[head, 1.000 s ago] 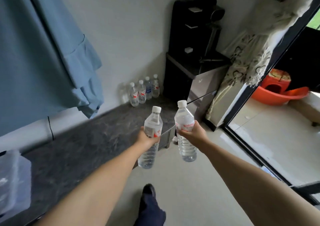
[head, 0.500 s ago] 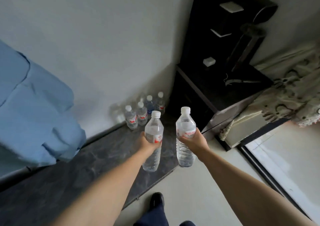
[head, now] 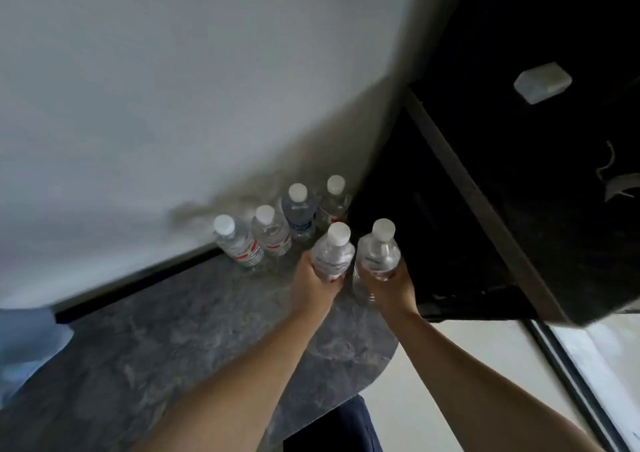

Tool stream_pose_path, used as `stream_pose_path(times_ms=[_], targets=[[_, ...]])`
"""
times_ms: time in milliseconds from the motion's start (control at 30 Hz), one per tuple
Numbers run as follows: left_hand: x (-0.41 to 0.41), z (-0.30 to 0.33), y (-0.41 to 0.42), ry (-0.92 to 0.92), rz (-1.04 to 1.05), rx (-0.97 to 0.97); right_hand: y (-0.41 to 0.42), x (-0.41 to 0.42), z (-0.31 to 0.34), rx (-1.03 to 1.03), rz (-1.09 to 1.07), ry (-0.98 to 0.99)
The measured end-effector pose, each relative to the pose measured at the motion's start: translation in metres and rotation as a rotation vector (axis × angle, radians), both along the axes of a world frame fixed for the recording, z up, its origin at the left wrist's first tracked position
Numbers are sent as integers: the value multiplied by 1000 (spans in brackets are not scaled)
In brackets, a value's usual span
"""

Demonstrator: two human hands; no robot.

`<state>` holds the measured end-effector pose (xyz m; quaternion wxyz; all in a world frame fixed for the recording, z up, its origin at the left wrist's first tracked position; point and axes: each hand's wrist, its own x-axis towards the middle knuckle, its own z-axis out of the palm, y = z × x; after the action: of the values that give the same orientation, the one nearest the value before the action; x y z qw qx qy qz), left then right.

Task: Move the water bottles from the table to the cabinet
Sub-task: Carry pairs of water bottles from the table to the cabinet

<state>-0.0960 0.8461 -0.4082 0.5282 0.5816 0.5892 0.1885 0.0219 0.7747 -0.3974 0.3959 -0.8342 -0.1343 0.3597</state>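
My left hand [head: 313,287] grips a clear water bottle [head: 333,252] with a white cap and a red label. My right hand [head: 393,287] grips a second clear bottle [head: 379,249] beside it. Both bottles are upright over the far end of the dark marbled cabinet top [head: 173,347]; whether they touch it is hidden. Just behind them, several more white-capped bottles [head: 270,231] stand in a row against the white wall, one of them with a blue label [head: 298,210].
A tall black appliance [head: 519,191] stands right next to the bottles on the right, with a small white block [head: 542,82] on it. Blue cloth [head: 24,347] hangs at the left edge. Pale floor [head: 433,399] and a door track lie at lower right.
I have moved closer and my view has tilted down. Both hands have carried their bottles forward and lower, up to the row of bottles by the wall.
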Motion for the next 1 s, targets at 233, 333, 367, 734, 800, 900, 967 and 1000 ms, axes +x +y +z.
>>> stream_pose_path(times_ms=[233, 333, 367, 734, 800, 900, 967, 1000], targets=[[36, -49, 31, -106, 93, 109, 55, 26, -62, 20, 118, -34], [41, -65, 35, -172, 158, 87, 61, 28, -73, 53, 65, 11], [40, -71, 36, -192, 163, 66, 62, 29, -77, 64, 65, 30], [38, -58, 41, -178, 59, 166, 41, 28, -71, 46, 178, 22], [38, -46, 43, -155, 55, 197, 41, 28, -61, 50, 165, 39], [21, -10, 39, -116, -38, 170, 34, 23, -17, 39, 147, 41], [7, 15, 38, -115, -91, 175, 34, 22, 15, 58, 175, 11], [1, 27, 37, -110, -113, 189, 34, 21, 30, 71, 189, -4]])
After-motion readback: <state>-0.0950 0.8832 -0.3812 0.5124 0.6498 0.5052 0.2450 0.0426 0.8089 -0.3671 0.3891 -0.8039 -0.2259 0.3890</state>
